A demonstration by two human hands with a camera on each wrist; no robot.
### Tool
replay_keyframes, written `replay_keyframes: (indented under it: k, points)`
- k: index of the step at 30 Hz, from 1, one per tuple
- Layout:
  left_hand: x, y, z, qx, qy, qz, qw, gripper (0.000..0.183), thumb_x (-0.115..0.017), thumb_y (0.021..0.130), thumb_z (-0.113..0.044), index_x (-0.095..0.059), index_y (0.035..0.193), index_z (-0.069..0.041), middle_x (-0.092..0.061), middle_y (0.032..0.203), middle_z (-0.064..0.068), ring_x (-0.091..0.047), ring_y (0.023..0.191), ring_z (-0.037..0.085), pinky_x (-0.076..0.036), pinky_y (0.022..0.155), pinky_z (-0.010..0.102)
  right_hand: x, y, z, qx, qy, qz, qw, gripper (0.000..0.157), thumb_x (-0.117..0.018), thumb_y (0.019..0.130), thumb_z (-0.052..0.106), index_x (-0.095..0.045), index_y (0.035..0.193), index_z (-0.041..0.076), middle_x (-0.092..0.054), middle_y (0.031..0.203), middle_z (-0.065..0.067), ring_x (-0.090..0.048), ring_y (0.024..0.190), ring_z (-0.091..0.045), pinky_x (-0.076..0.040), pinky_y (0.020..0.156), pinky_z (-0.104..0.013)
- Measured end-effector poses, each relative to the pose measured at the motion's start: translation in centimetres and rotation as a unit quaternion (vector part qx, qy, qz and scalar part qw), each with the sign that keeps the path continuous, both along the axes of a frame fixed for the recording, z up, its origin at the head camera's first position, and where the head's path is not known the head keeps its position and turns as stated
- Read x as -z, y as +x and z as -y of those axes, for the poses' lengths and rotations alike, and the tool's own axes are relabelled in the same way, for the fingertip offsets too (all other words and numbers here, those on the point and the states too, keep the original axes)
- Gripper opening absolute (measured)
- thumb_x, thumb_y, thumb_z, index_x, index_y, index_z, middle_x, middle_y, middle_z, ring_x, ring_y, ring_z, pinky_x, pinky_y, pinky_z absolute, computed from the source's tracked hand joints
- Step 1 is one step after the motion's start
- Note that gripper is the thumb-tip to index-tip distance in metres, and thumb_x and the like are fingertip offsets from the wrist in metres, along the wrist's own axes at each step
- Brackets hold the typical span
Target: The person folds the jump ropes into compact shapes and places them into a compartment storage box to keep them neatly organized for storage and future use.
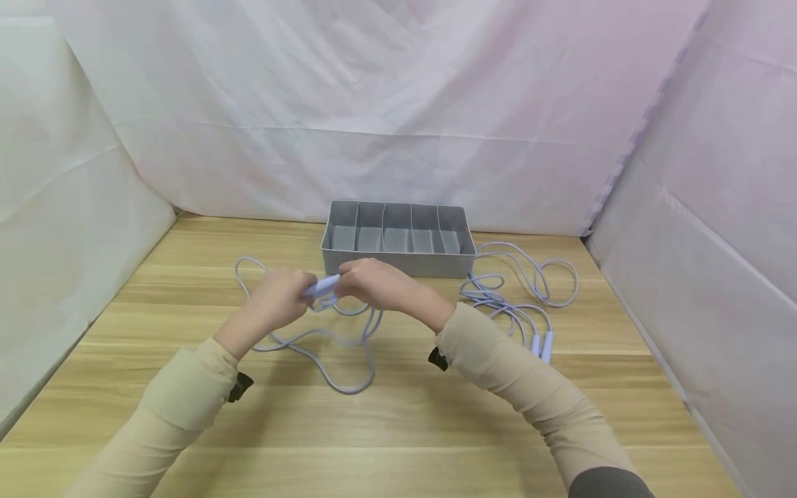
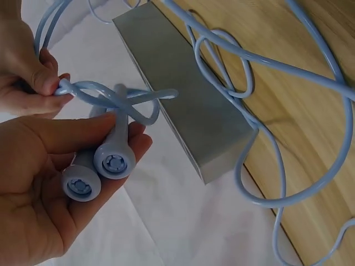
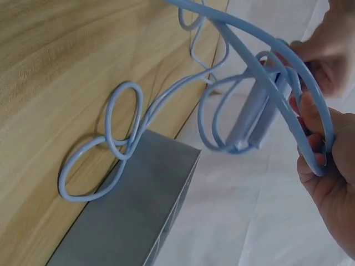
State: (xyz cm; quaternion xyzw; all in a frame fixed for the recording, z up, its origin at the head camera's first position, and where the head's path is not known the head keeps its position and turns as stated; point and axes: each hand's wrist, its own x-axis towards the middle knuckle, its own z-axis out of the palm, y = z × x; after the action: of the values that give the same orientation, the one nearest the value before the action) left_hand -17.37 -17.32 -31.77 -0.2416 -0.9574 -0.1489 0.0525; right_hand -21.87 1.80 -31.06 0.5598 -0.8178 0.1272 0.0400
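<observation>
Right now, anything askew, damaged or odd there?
No damage or spill visible. Untidiest bit: the loose blue cord right of the grey divided box lies in overlapping, uneven loops; can't tell if it's knotted. The two handles in the left grip look intact.

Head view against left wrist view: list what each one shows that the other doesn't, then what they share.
Only the head view: the compartments inside the gray box, the loose handles lying on the table at right, and the beige sleeves.

Only the left wrist view: the round end faces of the held handles.

Both: the left hand, right hand, held handles, light blue cord, gray box and table.
</observation>
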Motion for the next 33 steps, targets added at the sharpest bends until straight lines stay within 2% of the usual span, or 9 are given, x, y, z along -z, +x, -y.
replay_keyframes:
  k: [3, 8, 10, 14, 19, 23, 28, 31, 33]
  points:
    - [0.0, 0.1, 0.0, 0.024, -0.035, -0.029, 0.9987, 0.012, -0.068, 0.067, 0.006, -0.063, 0.075, 0.001, -0.063, 0.067, 0.007, -0.054, 0.055, 0.019, -0.049, 0.054, 0.034, 0.0, -0.9, -0.1, -0.006, -0.029, 0.050, 0.998, 0.011, -0.061, 0.085, 0.010, -0.070, 0.090, 0.006, -0.061, 0.080, -0.002, -0.052, 0.068, -0.009, -0.043, 0.062, -0.016]
    - [-0.3, 0.3, 0.1, 0.057, -0.047, -0.048, 0.9961, 0.011, -0.069, 0.068, 0.006, -0.063, 0.075, -0.001, -0.063, 0.067, 0.006, -0.055, 0.055, 0.019, -0.048, 0.052, 0.033, 0.4, -2.3, -0.3, -0.027, -0.060, 0.110, 0.992, 0.013, -0.060, 0.086, 0.009, -0.070, 0.091, 0.003, -0.062, 0.078, -0.002, -0.053, 0.067, -0.008, -0.043, 0.061, -0.014]
    - [-0.7, 0.4, 0.4, 0.075, -0.051, -0.034, 0.9953, 0.011, -0.068, 0.069, 0.005, -0.063, 0.075, -0.003, -0.063, 0.068, 0.005, -0.056, 0.058, 0.019, -0.048, 0.053, 0.033, 0.5, -2.6, -0.3, -0.038, -0.075, 0.131, 0.988, 0.013, -0.061, 0.085, 0.009, -0.070, 0.091, 0.002, -0.063, 0.077, -0.002, -0.052, 0.066, -0.008, -0.043, 0.060, -0.015]
    - [-1.8, 0.3, 1.3, 0.112, -0.046, 0.027, 0.9923, 0.010, -0.068, 0.074, 0.001, -0.064, 0.080, -0.005, -0.063, 0.072, 0.001, -0.056, 0.063, 0.014, -0.049, 0.058, 0.033, 0.3, -3.0, -0.3, -0.056, -0.103, 0.183, 0.976, 0.012, -0.062, 0.084, 0.008, -0.070, 0.089, 0.001, -0.063, 0.074, -0.002, -0.049, 0.062, -0.006, -0.043, 0.057, -0.018]
    - [-1.9, -0.1, 2.0, 0.156, 0.015, 0.099, 0.9826, 0.009, -0.067, 0.077, -0.002, -0.066, 0.083, -0.009, -0.059, 0.071, -0.008, -0.049, 0.062, 0.005, -0.045, 0.057, 0.026, 0.2, -3.2, -0.3, -0.066, -0.129, 0.237, 0.961, 0.012, -0.062, 0.084, 0.005, -0.069, 0.089, -0.002, -0.065, 0.076, -0.005, -0.053, 0.065, -0.008, -0.045, 0.059, -0.019]
    - [-1.1, -0.2, 2.2, 0.175, 0.089, 0.132, 0.9717, 0.008, -0.065, 0.080, -0.003, -0.065, 0.083, -0.010, -0.057, 0.070, -0.008, -0.047, 0.061, 0.005, -0.044, 0.056, 0.022, 0.8, -3.4, -0.1, -0.070, -0.168, 0.307, 0.934, 0.013, -0.061, 0.084, 0.000, -0.068, 0.092, -0.006, -0.068, 0.083, -0.012, -0.062, 0.076, -0.020, -0.051, 0.068, -0.024]
    - [-0.1, 0.2, 2.5, 0.167, 0.182, 0.128, 0.9606, 0.016, -0.064, 0.081, 0.001, -0.066, 0.097, 0.000, -0.067, 0.087, 0.004, -0.060, 0.077, 0.012, -0.052, 0.068, 0.025, 1.7, -3.6, 0.0, -0.054, -0.202, 0.383, 0.900, 0.015, -0.059, 0.084, -0.001, -0.067, 0.096, -0.009, -0.067, 0.089, -0.021, -0.064, 0.077, -0.021, -0.053, 0.070, -0.031]
    - [0.3, 0.4, 2.7, 0.158, 0.224, 0.121, 0.9541, 0.022, -0.063, 0.080, 0.004, -0.064, 0.102, 0.005, -0.068, 0.092, 0.010, -0.063, 0.082, 0.016, -0.053, 0.071, 0.026, 1.9, -3.8, -0.3, -0.034, -0.206, 0.409, 0.889, 0.017, -0.059, 0.085, 0.001, -0.067, 0.098, -0.007, -0.068, 0.090, -0.019, -0.063, 0.072, -0.014, -0.051, 0.065, -0.028]
    - [0.6, 0.4, 2.8, 0.157, 0.246, 0.124, 0.9484, 0.023, -0.063, 0.080, 0.006, -0.063, 0.103, 0.007, -0.068, 0.092, 0.012, -0.063, 0.081, 0.014, -0.054, 0.069, 0.025, 1.7, -3.9, -0.6, -0.021, -0.203, 0.413, 0.888, 0.017, -0.060, 0.085, 0.002, -0.067, 0.098, -0.005, -0.070, 0.086, -0.013, -0.055, 0.056, -0.009, -0.045, 0.053, -0.023]
